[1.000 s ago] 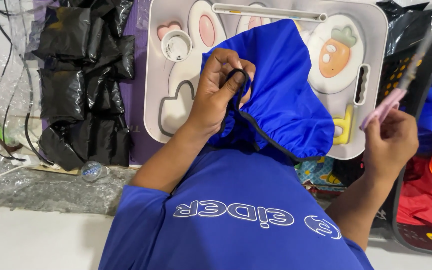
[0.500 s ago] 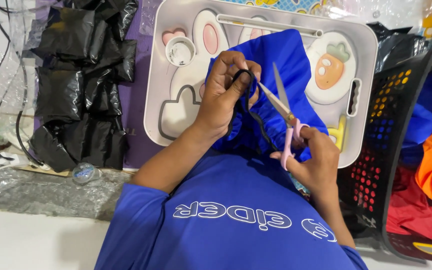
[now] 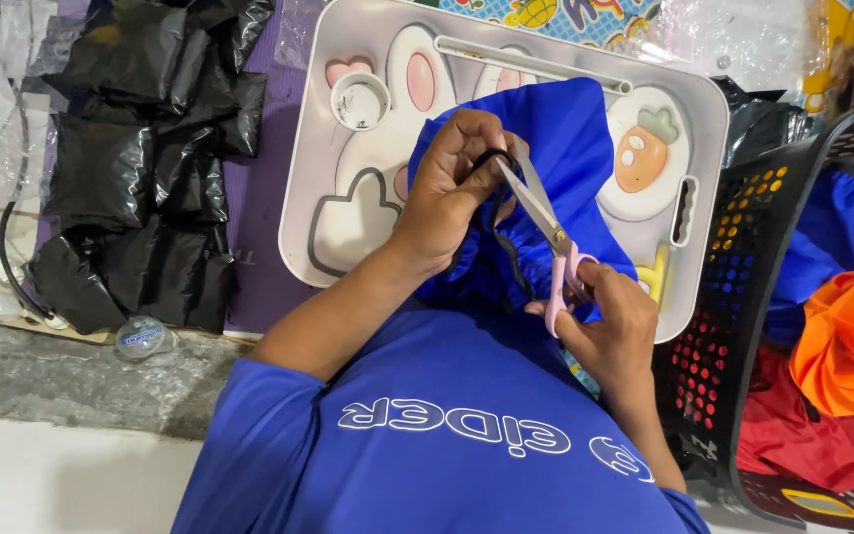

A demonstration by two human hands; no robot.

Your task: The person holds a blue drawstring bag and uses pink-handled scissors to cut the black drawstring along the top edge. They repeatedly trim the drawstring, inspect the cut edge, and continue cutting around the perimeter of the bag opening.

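Note:
A blue fabric garment (image 3: 565,148) with a black drawstring edge lies over a white lap tray (image 3: 368,119) printed with a rabbit and a carrot. My left hand (image 3: 452,193) pinches the gathered blue fabric and a loop of the black cord (image 3: 494,158). My right hand (image 3: 610,316) grips pink-handled scissors (image 3: 546,232), whose metal blades point up and left, with the tips right at the cord beside my left fingers. My own blue shirt (image 3: 447,445) with white lettering fills the bottom of the view.
A pile of black plastic bags (image 3: 140,168) lies on the left, with a small round lid (image 3: 142,336) and clear plastic sheet below it. A black mesh basket (image 3: 733,297) at the right holds blue, orange and red fabric (image 3: 842,356).
My right hand came in from the right with the scissors and brought the blades up to the black cord. My left hand kept its grip on the fabric.

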